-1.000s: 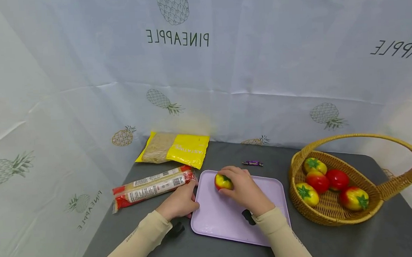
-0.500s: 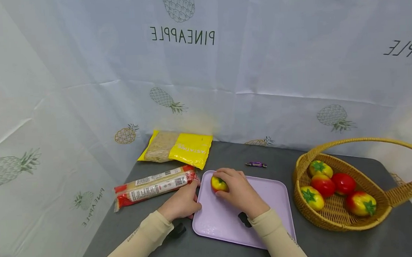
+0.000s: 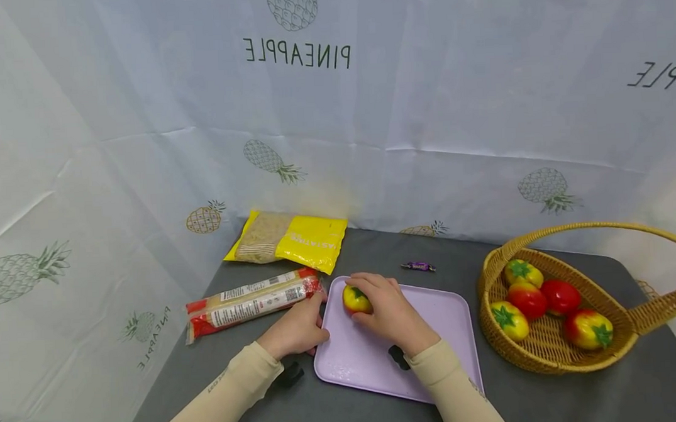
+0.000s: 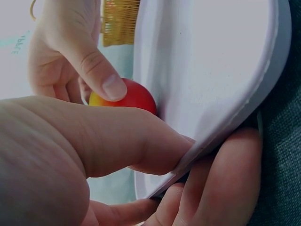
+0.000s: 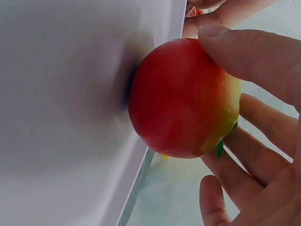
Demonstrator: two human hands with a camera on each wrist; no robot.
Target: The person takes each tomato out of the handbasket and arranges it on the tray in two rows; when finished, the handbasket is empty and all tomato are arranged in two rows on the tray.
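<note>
The right hand (image 3: 389, 311) cups a red-and-yellow toy tomato (image 3: 356, 299), its grip curled round the fruit as it sits on the lilac tray (image 3: 433, 323) near the far-left corner. The left hand (image 3: 295, 331) pinches the tray's left rim, thumb on top. The tomato is round and smooth; if the tray tips, it could roll off onto the desk (image 3: 578, 395).

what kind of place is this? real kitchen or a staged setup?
Likely a staged tabletop setup, not a real kitchen. A pineapple-print cloth backdrop walls in a grey table. Props are laid out: a wicker basket of glossy tomatoes that look like toys, and a lilac cutting board where the right hand holds one tomato.
</note>
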